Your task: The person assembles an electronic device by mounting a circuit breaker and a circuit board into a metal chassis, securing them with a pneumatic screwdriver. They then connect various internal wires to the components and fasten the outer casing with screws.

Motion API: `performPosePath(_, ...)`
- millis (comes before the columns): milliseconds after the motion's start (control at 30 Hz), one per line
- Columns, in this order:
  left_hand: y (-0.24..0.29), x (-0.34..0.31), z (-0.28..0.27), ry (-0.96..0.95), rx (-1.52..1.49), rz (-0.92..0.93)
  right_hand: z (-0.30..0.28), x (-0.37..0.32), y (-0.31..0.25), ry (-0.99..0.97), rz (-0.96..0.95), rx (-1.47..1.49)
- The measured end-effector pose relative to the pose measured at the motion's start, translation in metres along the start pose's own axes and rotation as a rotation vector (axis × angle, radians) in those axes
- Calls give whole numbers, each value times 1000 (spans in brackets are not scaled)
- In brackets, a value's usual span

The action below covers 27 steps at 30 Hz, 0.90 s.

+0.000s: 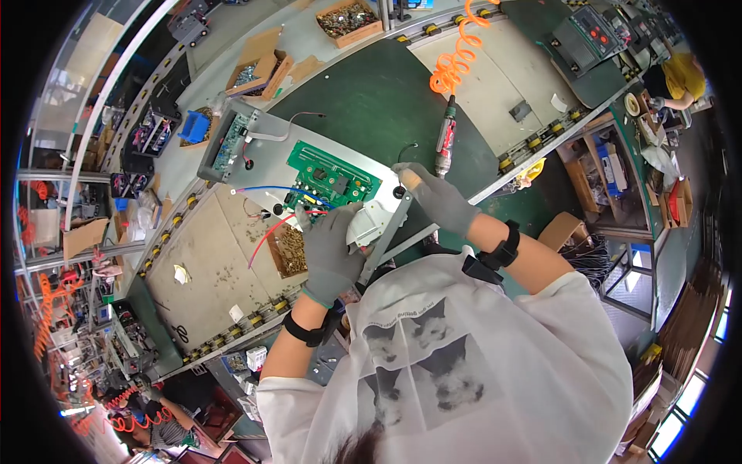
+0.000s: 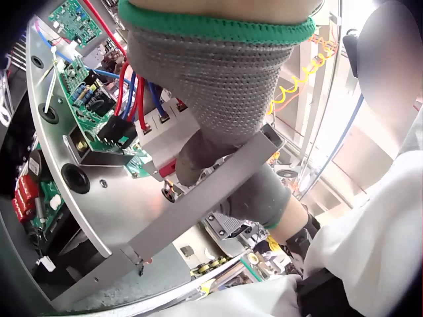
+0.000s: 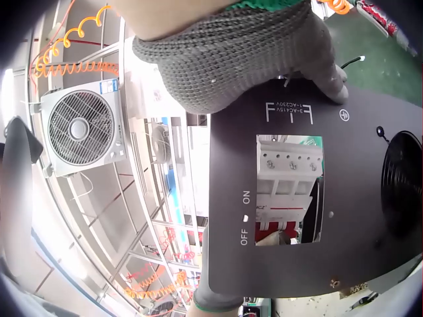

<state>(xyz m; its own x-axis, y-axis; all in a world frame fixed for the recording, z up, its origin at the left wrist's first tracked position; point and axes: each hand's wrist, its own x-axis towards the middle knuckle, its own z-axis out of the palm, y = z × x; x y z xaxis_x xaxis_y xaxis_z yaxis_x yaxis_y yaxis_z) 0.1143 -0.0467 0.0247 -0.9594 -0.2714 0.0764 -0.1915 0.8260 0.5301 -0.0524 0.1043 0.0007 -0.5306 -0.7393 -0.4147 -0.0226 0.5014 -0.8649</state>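
Observation:
My gloved left hand (image 1: pixel 332 251) grips the white circuit breaker (image 2: pixel 168 135) behind the grey front panel (image 3: pixel 231 172). Red and blue wires (image 2: pixel 135 96) run into the breaker. Through the panel's window, beside the ON and OFF marks, the breaker's face (image 3: pixel 287 172) shows, with a gloved fingertip at its lower end. At the panel's top edge, my gloved right hand (image 3: pixel 244 63) holds on with fingers hooked over it. A metal chassis (image 1: pixel 267 155) carrying a green circuit board (image 1: pixel 332 174) extends away from the panel on the bench.
A power screwdriver (image 1: pixel 445 139) hangs from an orange coiled hose (image 1: pixel 456 66) just beyond my right hand. Boxes of small parts (image 1: pixel 348 22) and a blue bin (image 1: pixel 195 126) stand at the back. A box of screws (image 1: pixel 287 251) lies left of the chassis. Rollers (image 1: pixel 533 143) line the bench.

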Motion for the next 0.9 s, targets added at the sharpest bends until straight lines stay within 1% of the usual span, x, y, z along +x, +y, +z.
performPosePath(33, 0, 1, 0, 38, 42, 32, 0, -2, -2, 31, -47, -22)
performPosePath(67, 1, 1, 0, 76, 85, 61, 1, -3, 0, 29, -41, -19)
performPosePath(100, 4, 3, -1, 61, 21, 24, 2, -3, 1, 51, -72, -10)
performPosePath(133, 2, 2, 0, 58, 21, 21, 3, -3, 1, 72, -104, -1)
performPosePath(200, -4, 1, 3, 17, 0, -25, 5, -1, -1, 91, -89, 0)
performPosePath(233, 2, 2, 0, 53, 6, -7, 6, -2, -1, 113, -76, -2)
performPosePath(267, 1, 0, 0, 50, 6, -8, 6, -3, -1, 112, -74, 1)
performPosePath(333, 0, 2, 0, 72, -86, -25, -2, -1, -3, 22, -7, -69)
performPosePath(400, 0, 5, -1, 75, -33, 3, -2, 0, -3, 47, -39, -38)
performPosePath(467, -4, 4, 3, 40, -101, -24, 4, 0, -1, 48, -65, 3)
performPosePath(533, -3, 3, 5, 29, -79, -35, 3, 1, 1, 46, -57, 32)
performPosePath(600, -6, -1, 11, 71, 76, 22, 2, 5, 9, 44, -78, 13)
performPosePath(633, -8, -3, 13, 74, 127, 30, 0, 6, 11, -6, -67, 11)
performPosePath(667, -10, -5, 14, 67, 127, 37, -2, 6, 12, -55, -55, 11)
performPosePath(700, -12, -7, 13, 74, 51, 22, -3, 7, 15, -45, -50, 20)
performPosePath(733, -13, -7, 12, 81, -27, 9, -3, 7, 19, -58, -165, 29)
performPosePath(767, -12, -8, 7, 68, -7, 97, -4, 7, 22, -70, -279, 38)
performPosePath(800, -13, -10, 8, 54, -9, 109, -5, 8, 22, -55, -271, 48)
performPosePath(867, -15, -13, 9, 23, -23, 102, -5, 8, 17, -115, -141, 42)
performPosePath(900, -13, -11, 8, 33, 2, 115, -5, 7, 10, -101, -97, 50)
